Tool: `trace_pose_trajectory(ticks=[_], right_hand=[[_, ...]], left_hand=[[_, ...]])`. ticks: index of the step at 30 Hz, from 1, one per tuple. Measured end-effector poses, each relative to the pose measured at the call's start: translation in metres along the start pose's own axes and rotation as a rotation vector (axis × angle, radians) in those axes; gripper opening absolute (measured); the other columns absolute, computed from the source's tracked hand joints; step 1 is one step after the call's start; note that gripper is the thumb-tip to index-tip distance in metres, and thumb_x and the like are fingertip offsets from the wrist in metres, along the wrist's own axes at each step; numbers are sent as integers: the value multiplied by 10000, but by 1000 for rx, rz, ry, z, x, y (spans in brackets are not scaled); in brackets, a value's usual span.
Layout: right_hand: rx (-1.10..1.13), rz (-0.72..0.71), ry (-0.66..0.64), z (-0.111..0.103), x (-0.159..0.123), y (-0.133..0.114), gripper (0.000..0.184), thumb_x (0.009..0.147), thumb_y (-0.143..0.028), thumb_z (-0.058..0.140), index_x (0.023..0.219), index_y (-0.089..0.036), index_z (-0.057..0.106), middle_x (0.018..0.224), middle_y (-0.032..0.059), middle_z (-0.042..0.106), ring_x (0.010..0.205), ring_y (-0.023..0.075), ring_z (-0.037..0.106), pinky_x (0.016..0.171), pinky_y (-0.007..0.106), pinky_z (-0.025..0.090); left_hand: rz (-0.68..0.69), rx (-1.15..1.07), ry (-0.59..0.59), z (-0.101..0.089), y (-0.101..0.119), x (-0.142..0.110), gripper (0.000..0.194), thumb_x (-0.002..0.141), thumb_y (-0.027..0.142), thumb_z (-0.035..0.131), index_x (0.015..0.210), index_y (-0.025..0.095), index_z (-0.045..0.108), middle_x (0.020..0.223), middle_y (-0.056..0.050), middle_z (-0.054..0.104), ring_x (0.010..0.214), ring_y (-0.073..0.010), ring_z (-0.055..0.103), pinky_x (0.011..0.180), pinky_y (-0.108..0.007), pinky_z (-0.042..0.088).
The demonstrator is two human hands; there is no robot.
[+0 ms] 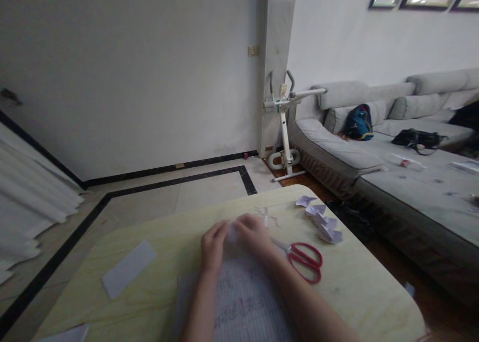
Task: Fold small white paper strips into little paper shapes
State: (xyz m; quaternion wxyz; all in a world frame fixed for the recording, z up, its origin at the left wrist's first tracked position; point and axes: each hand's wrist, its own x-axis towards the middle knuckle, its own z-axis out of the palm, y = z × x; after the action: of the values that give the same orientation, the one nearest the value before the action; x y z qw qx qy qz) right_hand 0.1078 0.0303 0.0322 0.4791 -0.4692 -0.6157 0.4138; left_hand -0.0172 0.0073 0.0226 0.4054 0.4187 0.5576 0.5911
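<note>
My left hand (214, 247) and my right hand (255, 233) meet over the far end of a written sheet of lined paper (243, 302). Pinched between the fingers of both is a small piece of white paper (232, 232), partly hidden and blurred. Scissors with red handles (307, 262) lie just right of my right hand, their blades partly behind my wrist. Thin paper scraps (266, 216) are scattered beyond that hand. Several folded paper pieces (322, 221) sit in a row near the table's right edge.
A white paper strip (128, 269) rests on the left of the wooden table (160, 307), and another sheet (69, 334) is at the lower left corner. Beyond the table stand a white exercise machine (285, 132) and a grey sofa (337, 157) with bags on it.
</note>
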Motion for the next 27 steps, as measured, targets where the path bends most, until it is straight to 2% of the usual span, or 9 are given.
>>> trace_pose_trajectory(ticks=[8,12,17,20,24,27], right_hand=[[-29,-52,0,-1,-3,-5,140,758,-228,553,649,-149,593,606,-3,584,589,114,512,558,215,387],[-58,-63,-11,0,-5,-5,142,765,-232,544,655,-158,596,607,-2,582,585,116,505,547,215,372],[-18,-62,69,4,-4,-3,134,761,-230,537,664,-161,599,619,11,590,604,129,506,567,230,382],[16,-29,103,4,-3,-2,126,745,-237,550,674,-155,615,631,17,600,612,134,515,582,237,396],[154,69,30,2,-1,0,139,728,-251,572,737,-144,660,684,30,634,643,139,544,605,240,413],[332,190,-89,-1,0,3,180,730,-302,582,732,-139,658,596,1,586,545,113,503,521,218,377]], left_hand=[[13,13,1,0,3,-3,236,700,365,621,773,147,674,760,-26,679,750,-180,597,682,-256,453],[26,32,50,0,1,-2,228,703,366,611,743,147,658,712,-19,654,706,-169,582,635,-238,445],[34,53,21,2,-3,-1,291,694,383,623,841,138,677,822,-59,680,794,-199,602,709,-269,457],[64,115,10,2,-4,0,275,689,392,628,798,146,685,797,-52,686,790,-201,606,719,-269,453],[48,112,56,0,-7,2,284,684,396,630,798,141,681,781,-49,679,767,-196,598,692,-268,454],[9,17,27,1,-6,0,294,682,392,631,805,129,674,767,-44,673,732,-179,595,666,-260,456]])
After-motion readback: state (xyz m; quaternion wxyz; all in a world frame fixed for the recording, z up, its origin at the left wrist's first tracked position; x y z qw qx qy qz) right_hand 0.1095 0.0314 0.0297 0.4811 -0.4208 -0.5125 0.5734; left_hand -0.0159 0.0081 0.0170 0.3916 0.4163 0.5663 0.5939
